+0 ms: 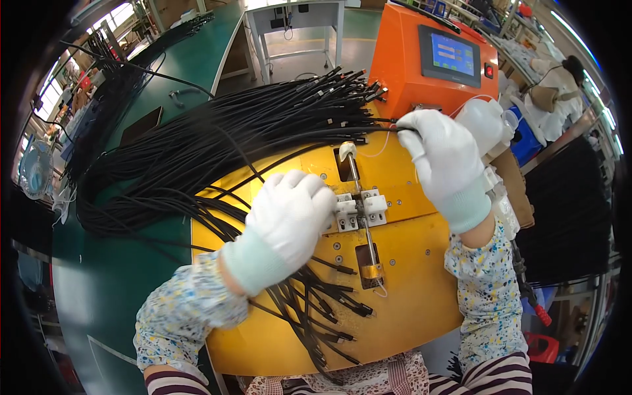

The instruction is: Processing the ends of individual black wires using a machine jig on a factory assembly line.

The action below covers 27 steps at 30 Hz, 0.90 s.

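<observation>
My right hand (442, 158), in a white glove, pinches the end of a black cable (378, 130) beside the orange machine. My left hand (289, 214), gloved too, is closed with its fingers curled, next to the white fixture blocks (347, 212); what it holds, if anything, is hidden. A metal rod (370, 245) runs between these blocks on the yellow plate (415, 276). Beyond my left hand spreads a thick bundle of black cables (217, 138), with plugs at its right end. More black cables (299, 316) fan out on the plate below my left wrist.
At the far right of the plate stands an orange machine (401, 59) with a lit screen (451, 56). A white plastic bottle (479, 125) is beside it. A green table (125, 276) lies to the left. Another person (559, 92) is in the right background.
</observation>
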Each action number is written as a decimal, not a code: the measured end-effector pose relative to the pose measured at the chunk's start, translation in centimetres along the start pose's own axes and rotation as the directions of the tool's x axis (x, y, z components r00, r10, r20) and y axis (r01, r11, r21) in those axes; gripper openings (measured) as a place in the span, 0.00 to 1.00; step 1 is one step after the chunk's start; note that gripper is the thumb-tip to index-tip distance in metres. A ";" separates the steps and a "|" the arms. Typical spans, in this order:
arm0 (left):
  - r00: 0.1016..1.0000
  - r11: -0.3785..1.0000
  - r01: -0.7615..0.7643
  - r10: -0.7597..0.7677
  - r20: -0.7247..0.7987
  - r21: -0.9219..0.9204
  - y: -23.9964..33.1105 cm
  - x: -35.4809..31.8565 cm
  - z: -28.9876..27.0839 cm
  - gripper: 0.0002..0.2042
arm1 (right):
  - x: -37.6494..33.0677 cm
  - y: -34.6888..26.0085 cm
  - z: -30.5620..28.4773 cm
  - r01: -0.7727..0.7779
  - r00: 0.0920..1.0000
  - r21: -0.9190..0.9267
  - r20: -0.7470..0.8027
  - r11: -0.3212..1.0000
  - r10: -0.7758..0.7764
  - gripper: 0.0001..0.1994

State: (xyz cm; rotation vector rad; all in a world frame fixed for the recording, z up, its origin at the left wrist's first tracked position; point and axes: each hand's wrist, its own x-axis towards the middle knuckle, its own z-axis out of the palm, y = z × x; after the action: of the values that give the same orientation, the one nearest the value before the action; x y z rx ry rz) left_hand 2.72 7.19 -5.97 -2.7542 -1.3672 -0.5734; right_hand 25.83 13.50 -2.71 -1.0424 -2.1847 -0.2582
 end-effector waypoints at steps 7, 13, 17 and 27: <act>0.952 0.984 -0.139 0.101 -0.289 -0.112 4.0 0.3 -4.1 0.07 | -3.6 -3.6 -1.3 -0.159 0.921 0.502 0.385 0.850 -0.056 0.05; 0.995 0.863 0.095 -0.103 0.011 -0.497 2.1 -0.8 -0.6 0.07 | -4.5 -4.6 -0.2 -0.149 0.924 0.534 0.375 0.832 -0.075 0.05; 0.999 0.906 0.031 -0.040 -0.011 -0.422 2.1 -1.4 0.1 0.07 | -5.0 -4.9 0.7 -0.084 0.938 0.548 0.325 0.833 -0.120 0.05; 0.964 0.787 0.238 -0.263 0.039 -0.570 1.8 0.0 0.5 0.09 | -4.3 -3.4 0.8 -0.386 0.901 0.576 0.402 0.721 0.161 0.05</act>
State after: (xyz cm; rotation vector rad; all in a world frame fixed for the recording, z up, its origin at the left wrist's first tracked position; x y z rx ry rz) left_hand 4.22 6.16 -6.23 -2.9614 -1.8208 -1.2400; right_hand 24.79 8.97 -5.80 -1.0218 -2.0898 0.8243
